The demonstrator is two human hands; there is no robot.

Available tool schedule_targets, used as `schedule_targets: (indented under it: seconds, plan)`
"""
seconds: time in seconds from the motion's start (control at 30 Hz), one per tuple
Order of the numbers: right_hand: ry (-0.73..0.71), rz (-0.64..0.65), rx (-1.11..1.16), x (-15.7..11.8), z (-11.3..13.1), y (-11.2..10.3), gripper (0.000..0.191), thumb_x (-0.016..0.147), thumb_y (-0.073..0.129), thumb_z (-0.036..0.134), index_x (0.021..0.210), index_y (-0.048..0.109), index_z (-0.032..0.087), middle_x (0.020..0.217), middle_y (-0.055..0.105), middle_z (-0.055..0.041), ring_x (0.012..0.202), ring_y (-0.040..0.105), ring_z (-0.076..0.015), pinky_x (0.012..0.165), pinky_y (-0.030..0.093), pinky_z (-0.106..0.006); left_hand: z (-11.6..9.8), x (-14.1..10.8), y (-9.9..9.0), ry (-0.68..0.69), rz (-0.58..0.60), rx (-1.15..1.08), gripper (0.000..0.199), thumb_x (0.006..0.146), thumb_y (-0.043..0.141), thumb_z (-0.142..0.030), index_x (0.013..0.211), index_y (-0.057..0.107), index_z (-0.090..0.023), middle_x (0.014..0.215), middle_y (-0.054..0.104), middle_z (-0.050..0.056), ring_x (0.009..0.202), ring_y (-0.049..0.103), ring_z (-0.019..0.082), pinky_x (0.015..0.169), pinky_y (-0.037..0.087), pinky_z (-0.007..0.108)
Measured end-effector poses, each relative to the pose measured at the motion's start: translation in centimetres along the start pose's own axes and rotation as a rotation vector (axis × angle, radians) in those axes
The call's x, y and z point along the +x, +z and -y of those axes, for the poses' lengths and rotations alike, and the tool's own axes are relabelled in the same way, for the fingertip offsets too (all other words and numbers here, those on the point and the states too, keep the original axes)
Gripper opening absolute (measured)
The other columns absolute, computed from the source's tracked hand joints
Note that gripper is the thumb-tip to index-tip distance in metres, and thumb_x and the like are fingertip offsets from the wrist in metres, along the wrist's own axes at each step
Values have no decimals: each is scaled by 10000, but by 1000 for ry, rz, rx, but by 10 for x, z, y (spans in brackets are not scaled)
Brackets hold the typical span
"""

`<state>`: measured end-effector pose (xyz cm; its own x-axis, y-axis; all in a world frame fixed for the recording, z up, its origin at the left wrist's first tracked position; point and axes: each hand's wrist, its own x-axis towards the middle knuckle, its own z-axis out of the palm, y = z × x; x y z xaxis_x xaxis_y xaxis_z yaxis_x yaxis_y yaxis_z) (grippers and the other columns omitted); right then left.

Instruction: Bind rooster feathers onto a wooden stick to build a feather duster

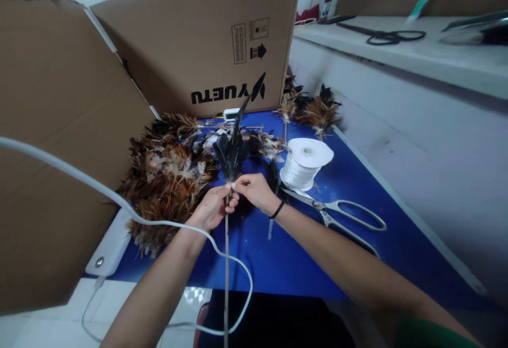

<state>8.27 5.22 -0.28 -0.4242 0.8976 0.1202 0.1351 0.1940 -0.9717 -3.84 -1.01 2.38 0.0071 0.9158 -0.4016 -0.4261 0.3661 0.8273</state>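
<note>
My left hand is closed around a thin stick, just below a bunch of black feathers at its top. Against the base of those feathers, my right hand pinches thumb and finger together; a small pale bit shows there, too small to name. The stick's lower end runs out of the picture toward me. To the right of my right hand stands a spool of white ribbon. Large scissors lie beside the spool, blades toward my right wrist.
A heap of brown feathers covers the left of the blue table. Cardboard boxes stand behind and left. A white cable loops across my left forearm. Black scissors lie on the ledge at right.
</note>
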Motion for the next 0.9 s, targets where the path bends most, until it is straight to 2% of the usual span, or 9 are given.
schedule_targets:
  seconds: [0.13, 0.37, 0.57, 0.67, 0.77, 0.83, 0.9]
  plan:
    - [-33, 4, -34, 0, -2, -1, 238, 728, 562, 319, 618, 659, 130, 564, 625, -15, 521, 494, -88, 510, 349, -202, 3, 2, 0, 93, -40, 67, 220, 714, 645, -293, 741, 545, -99, 612, 512, 10, 440, 412, 40, 347, 225, 132]
    - [-12, -107, -148, -2, 2, 0, 222, 720, 590, 322, 604, 647, 141, 551, 604, 2, 499, 472, -78, 495, 325, -199, 4, 3, 3, 199, -137, 147, 282, 652, 699, -340, 675, 551, -101, 581, 496, -11, 416, 378, 29, 339, 256, 147]
    - [-172, -54, -401, -17, 21, -6, 203, 823, 489, 219, 712, 654, 175, 710, 655, -11, 612, 530, -97, 588, 363, -219, 0, 9, 5, 213, -95, 151, 303, 618, 726, -351, 652, 576, -89, 553, 504, -9, 417, 389, 31, 348, 287, 153]
    - [-306, -31, -689, -29, 29, -23, 256, 898, 406, 220, 850, 655, 183, 797, 650, -36, 745, 558, -132, 694, 390, -261, -4, 13, 4, 202, -85, 138, 300, 610, 736, -325, 611, 559, -84, 526, 489, -11, 412, 379, 26, 351, 287, 147]
    - [-426, -93, -1062, -37, 30, -52, 251, 909, 387, 187, 1000, 621, 171, 880, 630, -68, 899, 528, -200, 780, 386, -346, -11, 17, 2, 190, -90, 84, 285, 601, 745, -280, 598, 539, -82, 542, 497, -2, 411, 374, 19, 341, 257, 133]
    - [-473, -100, -1264, -42, 27, -73, 227, 901, 405, 179, 988, 615, 167, 916, 615, -82, 954, 497, -237, 795, 384, -390, -16, 20, 0, 190, -88, 43, 267, 600, 746, -243, 606, 535, -79, 561, 506, 4, 405, 356, 7, 332, 222, 119]
    - [-539, -50, -1392, -47, 23, -91, 228, 909, 390, 183, 924, 618, 172, 923, 601, -90, 1022, 462, -250, 839, 379, -406, -21, 24, -1, 197, -85, 11, 253, 604, 743, -213, 603, 529, -77, 563, 504, 4, 394, 328, -5, 325, 189, 108]
